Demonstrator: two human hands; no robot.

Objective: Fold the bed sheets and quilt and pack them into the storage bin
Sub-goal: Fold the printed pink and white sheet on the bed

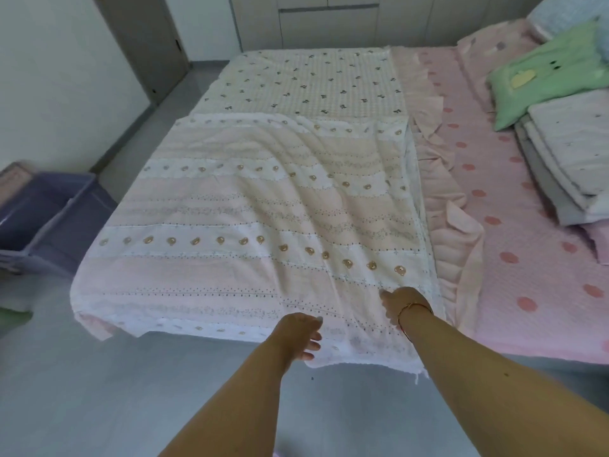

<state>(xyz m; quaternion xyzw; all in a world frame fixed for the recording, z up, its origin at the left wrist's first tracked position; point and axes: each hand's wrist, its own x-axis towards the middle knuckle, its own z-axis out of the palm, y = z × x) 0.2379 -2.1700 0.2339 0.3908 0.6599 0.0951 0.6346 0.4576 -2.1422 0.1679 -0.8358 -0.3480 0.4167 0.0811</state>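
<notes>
1. The sheet (250,206), pale pink and white stripes with rows of small bears, lies spread over the near left part of the bed (514,258), its near edge hanging over the bedside.
2. The left hand (298,334) lies palm down on the sheet's near edge, fingers loosely spread, pinching nothing.
3. The right hand (400,306), with a thin bangle (413,308) at the wrist, rests flat on the sheet near its right corner, fingers spread and pointing left.
4. A cream quilt (306,84) with small dark prints lies flat beyond the sheet, partly under it.
5. A crumpled pink frill (445,206) runs along the sheet's right side.
6. On the far right of the bed, a green pillow (543,77) leans on a stack of folded white bedding (570,159).
7. The purple bin (49,219) stands open on the floor (99,390) left of the bed.
</notes>
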